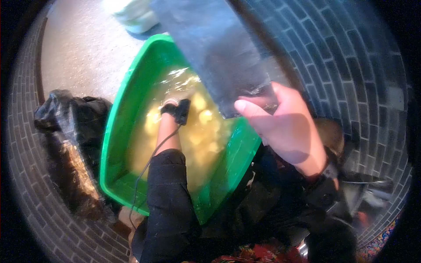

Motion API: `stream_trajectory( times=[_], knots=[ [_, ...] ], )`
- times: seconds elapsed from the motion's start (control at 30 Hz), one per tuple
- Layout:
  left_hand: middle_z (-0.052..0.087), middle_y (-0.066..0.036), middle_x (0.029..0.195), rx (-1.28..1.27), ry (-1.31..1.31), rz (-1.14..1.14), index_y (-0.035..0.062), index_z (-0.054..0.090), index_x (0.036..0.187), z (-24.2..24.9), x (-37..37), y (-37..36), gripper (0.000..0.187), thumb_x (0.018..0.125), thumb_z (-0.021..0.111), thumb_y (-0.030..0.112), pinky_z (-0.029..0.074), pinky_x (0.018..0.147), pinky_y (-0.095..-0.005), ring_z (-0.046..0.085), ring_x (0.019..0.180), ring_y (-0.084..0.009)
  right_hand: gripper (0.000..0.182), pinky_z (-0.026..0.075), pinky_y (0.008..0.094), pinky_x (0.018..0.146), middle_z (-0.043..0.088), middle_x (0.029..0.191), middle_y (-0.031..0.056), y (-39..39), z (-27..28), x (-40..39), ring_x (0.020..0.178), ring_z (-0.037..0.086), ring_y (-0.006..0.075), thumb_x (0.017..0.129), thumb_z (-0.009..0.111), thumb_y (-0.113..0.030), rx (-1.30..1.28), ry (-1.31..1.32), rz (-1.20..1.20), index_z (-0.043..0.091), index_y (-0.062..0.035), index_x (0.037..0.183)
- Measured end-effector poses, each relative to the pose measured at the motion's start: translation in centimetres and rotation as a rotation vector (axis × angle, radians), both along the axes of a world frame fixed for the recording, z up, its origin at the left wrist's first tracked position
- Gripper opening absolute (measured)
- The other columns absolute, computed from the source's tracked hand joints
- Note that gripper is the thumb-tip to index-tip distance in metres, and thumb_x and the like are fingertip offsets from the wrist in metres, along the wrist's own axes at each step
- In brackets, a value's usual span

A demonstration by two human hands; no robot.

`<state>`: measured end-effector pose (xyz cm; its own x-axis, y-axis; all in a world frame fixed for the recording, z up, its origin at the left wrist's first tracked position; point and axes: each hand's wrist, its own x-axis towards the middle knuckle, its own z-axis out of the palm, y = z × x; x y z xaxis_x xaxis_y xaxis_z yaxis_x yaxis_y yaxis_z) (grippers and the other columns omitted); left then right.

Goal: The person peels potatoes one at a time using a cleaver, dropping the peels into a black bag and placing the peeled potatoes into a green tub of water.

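A green tub [115, 131] holds cloudy yellowish water with several pale yellow lumps [205, 116] in it. My left hand [173, 101] reaches down into this water; its fingers are hidden below the surface, and a black device with a cable is strapped at the wrist. On the right, my right hand [280, 116] grips the lower corner of a dark grey sheet or bag [232, 57] between thumb and fingers. That dark piece slants up over the tub's right side to the top edge of the view.
A black plastic bag [83, 114] with something brownish in it lies left of the tub. A whitish-green bag [133, 15] is at the top. Brick-patterned surfaces [351, 61] curve around both sides. A metal vessel [362, 188] stands at the lower right.
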<state>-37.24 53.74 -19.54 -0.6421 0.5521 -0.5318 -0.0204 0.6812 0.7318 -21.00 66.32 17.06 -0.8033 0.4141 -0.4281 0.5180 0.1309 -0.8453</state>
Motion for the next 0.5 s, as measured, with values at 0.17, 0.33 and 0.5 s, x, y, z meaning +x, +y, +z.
stream_trajectory(
  times=[0.17,0.33,0.5],
  knots=[
    [0.052,-0.023,0.138,-0.041,0.000,-0.064,0.0065,0.044,0.142,0.9,0.3,0.1,0.068,0.083,0.067,0.031,0.045,0.100,-0.0397,0.054,0.124,-0.0339,0.026,0.051,0.0300,0.077,0.072,0.095,0.0126,-0.3,-0.4,-0.1,0.083,0.065,0.0144,0.088,0.064,-0.008,0.022,0.004,0.022,0.063,0.0032,0.112],
    [0.053,-0.023,0.137,-0.115,-0.026,-0.198,0.0071,0.045,0.141,2.2,1.5,-0.5,0.067,0.083,0.067,0.032,0.046,0.100,-0.0401,0.055,0.123,-0.0342,0.025,0.051,0.0299,0.077,0.072,0.096,0.0132,-1.1,0.3,-0.7,0.085,0.066,0.0137,0.088,0.065,-0.009,-0.039,-0.060,-0.006,0.064,0.0034,0.110],
    [0.054,-0.023,0.136,-0.172,-0.060,-0.333,0.0077,0.046,0.140,3.8,3.0,-0.5,0.066,0.083,0.067,0.033,0.046,0.099,-0.0405,0.056,0.122,-0.0344,0.026,0.051,0.0288,0.076,0.072,0.096,0.0131,-1.3,-0.2,-0.7,0.086,0.065,0.0128,0.088,0.066,-0.009,-0.012,-0.022,0.017,0.064,0.0033,0.111]
  ],
)
